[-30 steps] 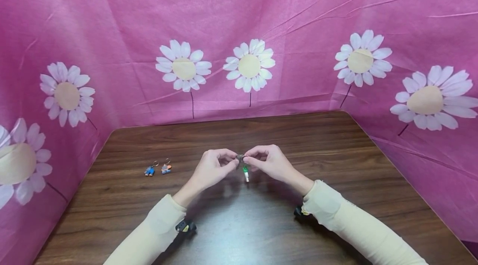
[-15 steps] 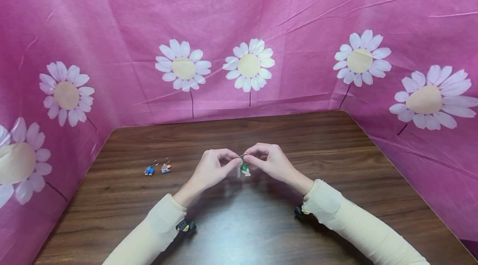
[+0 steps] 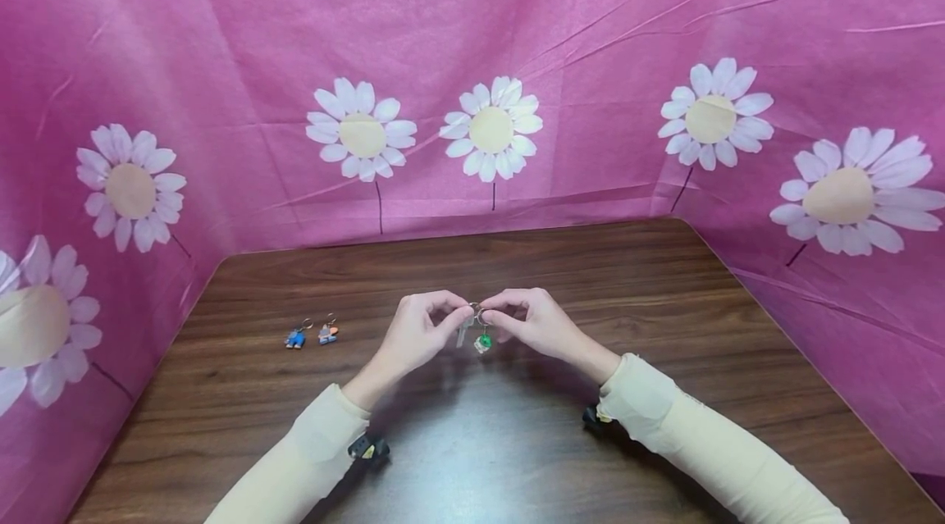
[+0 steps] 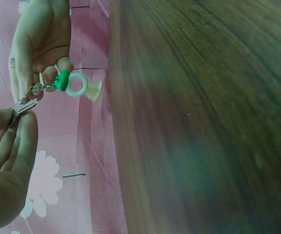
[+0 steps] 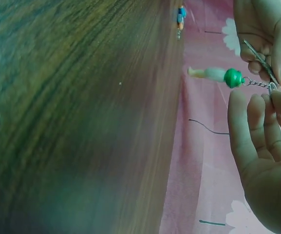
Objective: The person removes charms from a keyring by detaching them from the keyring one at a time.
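My left hand [image 3: 419,334] pinches a metal key [image 4: 22,111] near its head; the blade of the key [image 3: 463,335] hangs below the fingertips in the head view. Close beside it, my right hand [image 3: 545,325] pinches the metal ring of a keychain [image 3: 482,343]. From that ring a short chain carries a charm with a green top [image 5: 233,78], a pale ring-like middle and a yellowish end. The two hands' fingertips nearly meet above the table. Fingers partly hide the rings, so whether key and keychain are linked is hard to tell.
Two small figure keychains lie on the wooden table [image 3: 244,393] to the left: a blue one [image 3: 296,339] and a grey, orange and blue one [image 3: 328,334]. A pink cloth with daisies [image 3: 591,32] hangs around the table's back and sides.
The charm has turned and swung under the fingers. The key, hidden at first, now hangs down left of it, and the fingertips have drawn slightly apart.
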A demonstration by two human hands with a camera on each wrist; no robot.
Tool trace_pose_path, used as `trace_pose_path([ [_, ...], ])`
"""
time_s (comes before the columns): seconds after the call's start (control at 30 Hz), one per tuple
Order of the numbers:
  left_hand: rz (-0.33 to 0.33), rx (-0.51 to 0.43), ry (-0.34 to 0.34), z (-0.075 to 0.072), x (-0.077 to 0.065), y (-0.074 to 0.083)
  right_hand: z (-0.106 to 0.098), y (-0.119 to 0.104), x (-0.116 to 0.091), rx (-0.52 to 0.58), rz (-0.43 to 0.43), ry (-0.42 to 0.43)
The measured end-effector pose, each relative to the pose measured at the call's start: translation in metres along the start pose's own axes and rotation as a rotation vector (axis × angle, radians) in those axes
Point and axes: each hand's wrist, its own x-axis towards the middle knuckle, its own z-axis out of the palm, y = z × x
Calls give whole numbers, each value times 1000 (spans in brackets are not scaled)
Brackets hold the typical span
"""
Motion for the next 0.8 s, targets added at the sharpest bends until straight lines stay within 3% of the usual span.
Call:
trace_pose_path([
  [0.2, -5, -50, -56, 1, 0, -4, 0, -2, 0, 36, 62, 10],
  [0.37, -45, -18, -118, 2, 0, -2, 0, -3, 1, 23, 86, 37],
  [0.5, -69, 0, -113, 2, 1, 0, 1, -4, 0, 7, 92, 37],
  [0.8, -54, 46, -65, 1, 3, 1, 0, -5, -1, -37, 67, 14],
])
